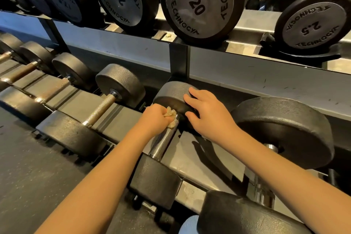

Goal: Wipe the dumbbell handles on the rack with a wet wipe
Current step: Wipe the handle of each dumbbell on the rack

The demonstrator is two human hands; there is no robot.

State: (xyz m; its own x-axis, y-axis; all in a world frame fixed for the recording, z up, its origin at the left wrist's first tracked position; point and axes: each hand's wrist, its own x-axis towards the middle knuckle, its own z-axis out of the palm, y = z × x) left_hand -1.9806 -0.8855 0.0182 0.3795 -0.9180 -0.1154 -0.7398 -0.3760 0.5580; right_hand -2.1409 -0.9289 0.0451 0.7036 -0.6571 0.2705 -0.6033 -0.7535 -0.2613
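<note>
Head camera shows the left hand (154, 118) with fingers curled tight around a crumpled wet wipe (170, 112), pressing it to the far end of a knurled steel handle (163, 139). The right hand (209, 115), fingers spread, rests on that dumbbell's rear head (171, 94). The dumbbell lies on the lower shelf of the rack (247, 70), beneath weights marked 20 (199, 4).

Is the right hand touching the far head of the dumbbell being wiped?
Touching. The head view shows the right hand spread on the dumbbell head, fingers over its rim.
</note>
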